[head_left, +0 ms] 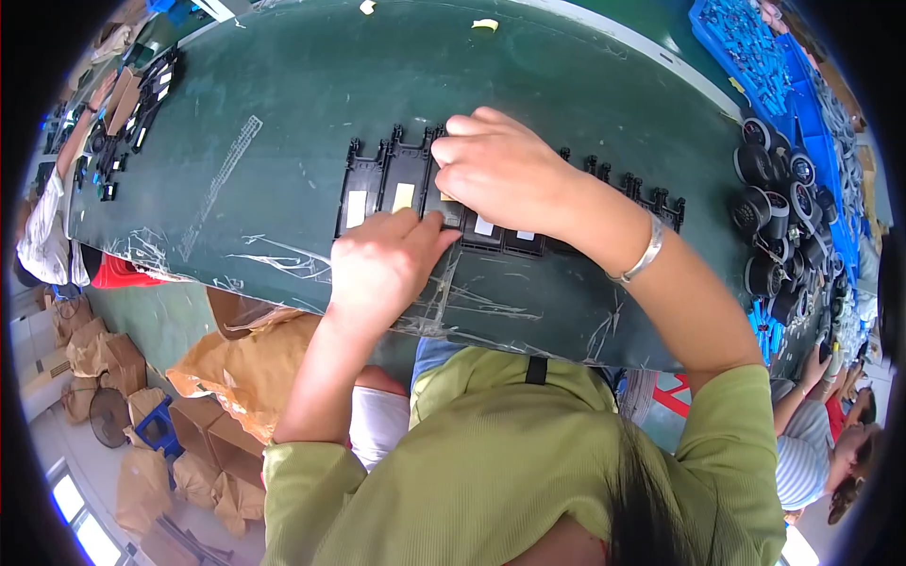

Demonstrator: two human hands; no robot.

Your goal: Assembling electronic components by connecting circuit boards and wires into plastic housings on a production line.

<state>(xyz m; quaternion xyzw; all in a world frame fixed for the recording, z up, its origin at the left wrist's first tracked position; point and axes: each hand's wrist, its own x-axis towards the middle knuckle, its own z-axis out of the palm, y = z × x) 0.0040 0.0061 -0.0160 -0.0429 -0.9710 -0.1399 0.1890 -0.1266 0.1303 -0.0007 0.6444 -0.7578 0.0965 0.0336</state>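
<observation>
Pressing a label onto a black plastic tray mid-row on the green counter: left hand curled, fingertips steadying; right hand pinching down. Next tray likely needs careful alignment.

Hidden and unclear parts, head view

The right hand covers the middle of the row of black plastic parts, and the left hand hides the near edge of one; what the fingertips pinch cannot be told. The small labels are too small to make out. Black wheels and the blue tray run off at the dark rim, blurred. A neighbouring person is cut off at right.
</observation>
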